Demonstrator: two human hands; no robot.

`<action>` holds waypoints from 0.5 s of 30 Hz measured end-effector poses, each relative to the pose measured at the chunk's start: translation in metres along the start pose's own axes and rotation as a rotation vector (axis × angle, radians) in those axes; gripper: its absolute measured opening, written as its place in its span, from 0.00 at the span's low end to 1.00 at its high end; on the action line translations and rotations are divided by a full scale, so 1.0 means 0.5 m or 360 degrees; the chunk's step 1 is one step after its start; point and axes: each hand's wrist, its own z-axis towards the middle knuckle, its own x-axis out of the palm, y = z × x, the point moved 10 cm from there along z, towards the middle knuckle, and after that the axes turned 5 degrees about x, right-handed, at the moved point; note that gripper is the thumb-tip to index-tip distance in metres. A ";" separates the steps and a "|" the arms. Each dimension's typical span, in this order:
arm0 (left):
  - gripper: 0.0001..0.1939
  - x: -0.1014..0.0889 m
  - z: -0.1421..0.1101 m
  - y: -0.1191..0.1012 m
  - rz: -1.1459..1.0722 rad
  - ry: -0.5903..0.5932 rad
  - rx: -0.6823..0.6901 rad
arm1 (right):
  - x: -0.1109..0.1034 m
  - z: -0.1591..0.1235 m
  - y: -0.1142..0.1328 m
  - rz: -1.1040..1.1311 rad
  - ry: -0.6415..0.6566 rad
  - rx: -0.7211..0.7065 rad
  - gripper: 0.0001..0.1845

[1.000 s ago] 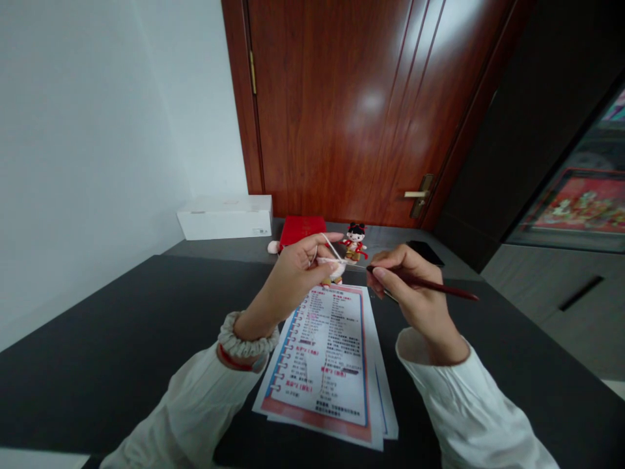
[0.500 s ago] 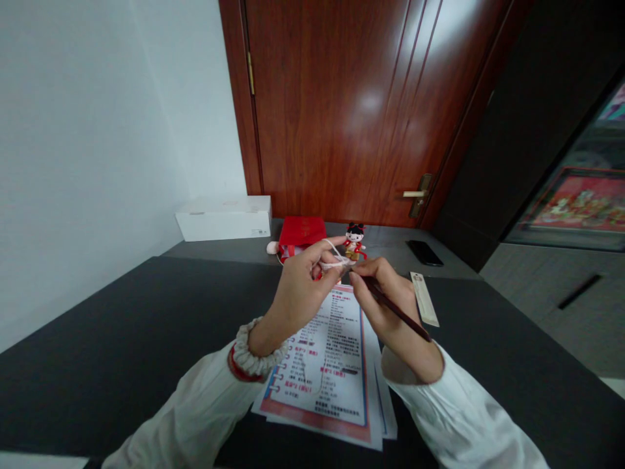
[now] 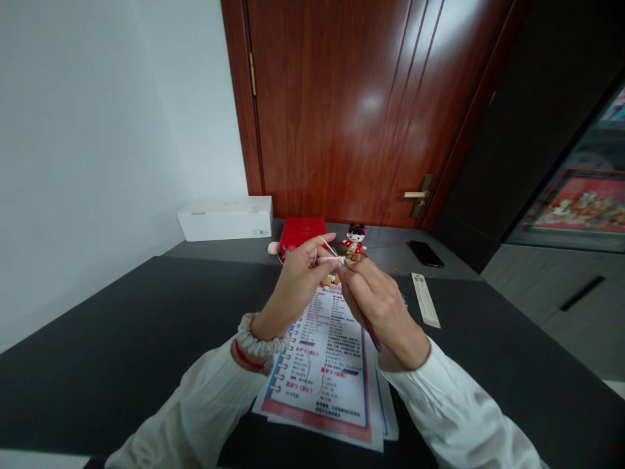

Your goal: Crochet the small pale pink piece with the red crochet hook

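Your sheet (image 3: 317, 371): Chinese print with red headings, way too small to read, sorry.
Your red booklet (image 3: 303, 228): gold characters on the cover, too blurry.
White box (image 3: 224, 223): tiny label, unreadable.

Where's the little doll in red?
In the head view, the doll stands on the dark counter, just past the left hand, right of the red booklet.

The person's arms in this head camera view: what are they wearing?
The left sleeve and right sleeve are long, loose and white. Around the left wrist sits a gathered white scrunchie, with a thin red band beside it. The left hand and right hand are bare, without gloves.
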 end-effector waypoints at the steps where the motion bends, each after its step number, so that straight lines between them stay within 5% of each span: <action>1: 0.24 -0.004 0.001 -0.006 0.0078 -0.0007 0.0049 | -0.002 0.000 0.001 0.0059 0.0035 0.0024 0.07; 5: 0.24 -0.009 -0.002 -0.017 0.0234 0.0049 0.0135 | -0.024 -0.008 -0.008 0.0399 0.0091 0.0101 0.07; 9: 0.17 0.001 -0.008 -0.019 0.0282 0.0188 0.0160 | -0.043 -0.022 -0.070 0.0871 -0.0031 0.0434 0.05; 15: 0.21 0.009 -0.016 -0.005 0.0157 0.0262 0.0067 | 0.022 -0.042 -0.158 0.1820 -0.0096 0.0964 0.08</action>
